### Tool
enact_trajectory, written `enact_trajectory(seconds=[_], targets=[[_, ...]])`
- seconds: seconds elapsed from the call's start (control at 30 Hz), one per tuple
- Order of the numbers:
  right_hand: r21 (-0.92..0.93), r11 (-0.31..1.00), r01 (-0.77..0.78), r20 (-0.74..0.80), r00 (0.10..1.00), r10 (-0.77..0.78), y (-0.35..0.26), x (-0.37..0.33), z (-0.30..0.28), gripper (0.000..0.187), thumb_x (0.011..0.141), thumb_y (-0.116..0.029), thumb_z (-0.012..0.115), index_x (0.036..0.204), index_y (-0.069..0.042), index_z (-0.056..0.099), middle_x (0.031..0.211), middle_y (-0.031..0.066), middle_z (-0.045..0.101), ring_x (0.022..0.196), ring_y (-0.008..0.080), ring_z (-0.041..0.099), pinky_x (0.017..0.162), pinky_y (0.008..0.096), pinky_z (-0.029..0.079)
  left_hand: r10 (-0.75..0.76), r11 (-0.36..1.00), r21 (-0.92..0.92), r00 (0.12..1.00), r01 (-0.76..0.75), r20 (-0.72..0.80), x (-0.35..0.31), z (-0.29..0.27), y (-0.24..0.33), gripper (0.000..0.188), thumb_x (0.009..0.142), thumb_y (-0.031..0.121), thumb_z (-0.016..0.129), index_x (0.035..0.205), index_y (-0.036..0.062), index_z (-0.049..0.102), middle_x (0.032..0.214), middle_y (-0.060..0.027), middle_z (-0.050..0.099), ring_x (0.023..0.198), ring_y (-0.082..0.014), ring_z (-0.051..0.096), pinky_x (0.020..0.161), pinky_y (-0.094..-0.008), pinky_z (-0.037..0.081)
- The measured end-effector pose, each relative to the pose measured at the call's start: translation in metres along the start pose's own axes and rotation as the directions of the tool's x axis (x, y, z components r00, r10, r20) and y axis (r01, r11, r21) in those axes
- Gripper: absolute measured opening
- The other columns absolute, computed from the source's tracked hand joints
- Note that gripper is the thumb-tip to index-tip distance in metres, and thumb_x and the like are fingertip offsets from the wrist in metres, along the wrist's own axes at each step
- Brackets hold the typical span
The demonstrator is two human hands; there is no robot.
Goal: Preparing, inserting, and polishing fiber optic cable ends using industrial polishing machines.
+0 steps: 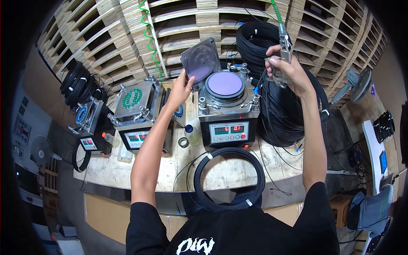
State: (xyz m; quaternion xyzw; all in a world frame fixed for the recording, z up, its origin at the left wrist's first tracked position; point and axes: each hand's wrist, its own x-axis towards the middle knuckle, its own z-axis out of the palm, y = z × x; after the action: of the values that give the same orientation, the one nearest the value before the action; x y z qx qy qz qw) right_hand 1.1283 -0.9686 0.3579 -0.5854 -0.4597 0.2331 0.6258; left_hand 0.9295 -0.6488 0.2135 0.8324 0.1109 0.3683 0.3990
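Observation:
My left hand grips the lower edge of a square metal plate, which stands tilted with its broad face showing. Right beside it, a round purple polishing pad lies on top of a polishing machine with lit red digits. Raised above the black cable coils, my right hand is closed around an air blow gun. A green coiled hose runs up from that gun. Clamp posts rise at the machine's corners.
Two more machines stand to the left, the nearer one carrying a plate with green connectors. A black cable coil overhangs the table's front edge. Large cable coils stand at right. A bottle and tape roll sit between machines.

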Motion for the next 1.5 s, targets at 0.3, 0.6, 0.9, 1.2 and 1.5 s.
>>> enact_trajectory(seconds=[0.3,0.6,0.9,1.2,1.5], targets=[[0.155,0.988,-0.029,0.117,0.993,0.011,0.005,0.012,0.004,0.025,0.094,-0.017,0.063,0.116,-0.007,0.058,0.094,0.0051,0.064,0.081,0.0116,0.064,0.075,0.0291,0.057,0.056,0.995,0.09,0.998,-0.053,-0.028,-0.001,0.0,0.0,0.029,0.102,0.01,0.06,0.127,-0.0019,0.052,0.082,-0.0178,0.068,0.067,-0.0204,0.067,0.06,-0.0362,0.056],[-0.002,0.995,-0.098,0.209,0.973,0.096,-0.005,-0.008,-0.006,0.036,0.093,-0.022,0.066,0.122,-0.004,0.058,0.098,0.0101,0.067,0.087,0.0152,0.067,0.078,0.0314,0.057,0.086,0.949,0.314,0.971,-0.012,-0.224,-0.006,-0.013,0.024,0.032,0.095,0.019,0.074,0.11,-0.0016,0.055,0.084,-0.0144,0.064,0.07,-0.0247,0.064,0.062,-0.0364,0.052],[-0.041,0.997,-0.072,0.147,0.986,0.077,-0.017,-0.006,-0.008,0.034,0.094,-0.025,0.065,0.121,-0.005,0.059,0.097,0.0087,0.067,0.088,0.0138,0.067,0.078,0.0307,0.058,0.2,0.785,0.377,0.777,-0.492,0.597,0.036,0.043,0.103,0.043,0.09,0.043,0.074,0.11,0.0065,0.064,0.112,-0.0155,0.061,0.105,-0.0359,0.064,0.086,-0.0471,0.053],[-0.025,0.994,-0.107,0.122,0.987,0.109,-0.015,-0.034,-0.023,0.035,0.094,-0.027,0.068,0.119,-0.005,0.059,0.095,0.0082,0.067,0.085,0.0139,0.067,0.077,0.0306,0.058,0.113,0.622,0.437,0.627,-0.649,0.77,0.055,0.052,0.093,0.054,0.09,0.052,0.07,0.116,0.0074,0.055,0.111,-0.0137,0.059,0.108,-0.039,0.061,0.087,-0.0497,0.053],[-0.028,0.994,-0.106,0.126,0.986,0.109,-0.016,-0.039,-0.028,0.032,0.096,-0.026,0.067,0.117,-0.004,0.059,0.095,0.0082,0.067,0.084,0.0141,0.067,0.075,0.0302,0.057,0.331,0.069,0.285,0.292,-0.956,0.898,0.04,0.066,0.114,0.043,0.084,0.027,0.071,0.126,0.023,0.061,0.117,-0.0077,0.06,0.101,-0.0275,0.069,0.071,-0.0373,0.061]])
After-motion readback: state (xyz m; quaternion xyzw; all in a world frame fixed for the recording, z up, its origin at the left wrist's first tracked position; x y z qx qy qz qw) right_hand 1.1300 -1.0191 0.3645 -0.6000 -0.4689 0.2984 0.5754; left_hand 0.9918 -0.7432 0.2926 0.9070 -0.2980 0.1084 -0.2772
